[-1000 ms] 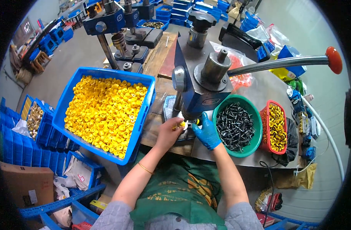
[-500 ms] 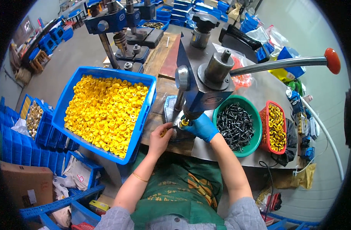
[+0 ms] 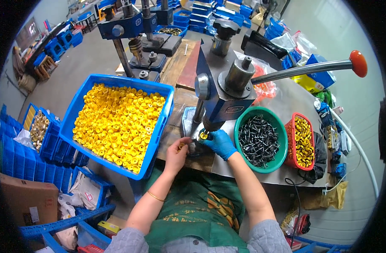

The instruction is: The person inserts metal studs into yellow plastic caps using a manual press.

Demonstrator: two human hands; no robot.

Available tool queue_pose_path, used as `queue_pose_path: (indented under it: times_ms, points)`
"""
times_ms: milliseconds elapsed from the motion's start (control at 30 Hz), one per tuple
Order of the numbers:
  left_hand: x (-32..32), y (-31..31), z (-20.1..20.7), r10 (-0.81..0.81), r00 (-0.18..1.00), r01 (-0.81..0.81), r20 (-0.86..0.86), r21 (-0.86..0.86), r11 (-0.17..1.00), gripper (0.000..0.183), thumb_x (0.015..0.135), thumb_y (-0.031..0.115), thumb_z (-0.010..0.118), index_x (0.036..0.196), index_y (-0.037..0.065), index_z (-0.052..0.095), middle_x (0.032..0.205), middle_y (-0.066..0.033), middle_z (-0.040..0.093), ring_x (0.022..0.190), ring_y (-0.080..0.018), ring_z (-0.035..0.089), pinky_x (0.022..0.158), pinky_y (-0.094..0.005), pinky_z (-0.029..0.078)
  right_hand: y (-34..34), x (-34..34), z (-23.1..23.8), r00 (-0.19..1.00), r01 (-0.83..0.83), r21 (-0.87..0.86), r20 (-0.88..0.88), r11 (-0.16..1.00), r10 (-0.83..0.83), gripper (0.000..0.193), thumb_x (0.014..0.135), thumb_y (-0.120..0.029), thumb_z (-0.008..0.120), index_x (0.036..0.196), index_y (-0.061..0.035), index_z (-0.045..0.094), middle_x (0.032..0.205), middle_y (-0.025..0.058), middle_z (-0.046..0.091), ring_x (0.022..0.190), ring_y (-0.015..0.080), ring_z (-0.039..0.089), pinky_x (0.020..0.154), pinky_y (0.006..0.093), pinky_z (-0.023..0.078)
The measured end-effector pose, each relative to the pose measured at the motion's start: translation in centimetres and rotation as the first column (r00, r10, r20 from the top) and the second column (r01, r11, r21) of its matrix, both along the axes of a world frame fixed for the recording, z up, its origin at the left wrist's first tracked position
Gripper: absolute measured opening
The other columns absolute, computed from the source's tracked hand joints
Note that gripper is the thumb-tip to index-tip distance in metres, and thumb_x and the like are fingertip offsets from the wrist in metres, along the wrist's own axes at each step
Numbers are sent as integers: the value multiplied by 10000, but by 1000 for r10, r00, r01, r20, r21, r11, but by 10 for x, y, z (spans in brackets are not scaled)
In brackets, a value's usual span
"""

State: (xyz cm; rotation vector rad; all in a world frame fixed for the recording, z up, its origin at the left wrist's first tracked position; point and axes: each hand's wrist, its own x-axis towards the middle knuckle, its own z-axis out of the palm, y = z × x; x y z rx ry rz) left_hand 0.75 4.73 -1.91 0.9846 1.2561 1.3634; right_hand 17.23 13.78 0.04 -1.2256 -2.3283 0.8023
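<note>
A blue hand press [image 3: 226, 105] stands before me on the bench. Under its ram, my right hand [image 3: 221, 144], in a blue glove, pinches a small yellow cap [image 3: 204, 135] at the press seat. My bare left hand [image 3: 176, 157] is just left of the seat, its fingers curled around a small yellow cap [image 3: 181, 146] that is mostly hidden. A large blue tray [image 3: 65, 126] of loose yellow caps lies on the left. Right of the press, a green bowl [image 3: 284, 147] holds black screw-like parts. Beyond it, a red basket [image 3: 291, 157] contains yellow-and-dark pieces.
The press lever [image 3: 302, 69] reaches right, ending in a red knob [image 3: 358, 64]. More presses [image 3: 121, 27] stand at the far left of the wooden bench [image 3: 176, 67]. Stacked blue bins [image 3: 28, 164] fill the left side. A black bag [image 3: 319, 162] lies beside the basket.
My left hand has drawn back slightly from the press seat, and the dark piece at its fingertips no longer shows. The yellow cap at my right fingers is in clearer view. The lever knob appears slightly shifted.
</note>
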Motion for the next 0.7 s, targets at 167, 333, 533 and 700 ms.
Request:
queue_pose_path:
  times_ms: [167,333,533,700]
  points:
    - [-1,-7,10,39,999,-38,38,-24,999,225,798,6,481,1006,30,564,815,-3,587,594,-38,460,518,-176,379,25,46,101,929,314,122,-242,941,-279,238,771,-109,545,988,-15,565,916,121,576,794,167,534,710,311,428]
    - [6,-8,11,-31,999,35,35,-140,990,224,818,48,485,1030,44,557,735,9,549,586,-34,451,492,-172,359,10,103,322,119,-478,190,-953,857,278,476,912,-247,267,1297,26,204,1266,226,350,1114,291,434,963,372,350]
    - [11,3,-1,97,885,-18,455,-175,984,308,858,110,426,1137,-15,462,811,-23,515,651,-72,481,503,-185,364,-109,121,263,961,-75,253,-240,964,138,652,780,-57,459,1311,74,103,1201,239,428,1167,300,379,1001,368,248]
    - [9,10,7,140,854,-37,500,-210,977,357,867,83,405,1203,-35,381,894,-67,506,737,-137,526,570,-218,390,-100,118,175,998,59,-268,26,962,-54,879,666,-46,607,1353,-31,59,1393,153,131,1281,245,144,1031,330,112]
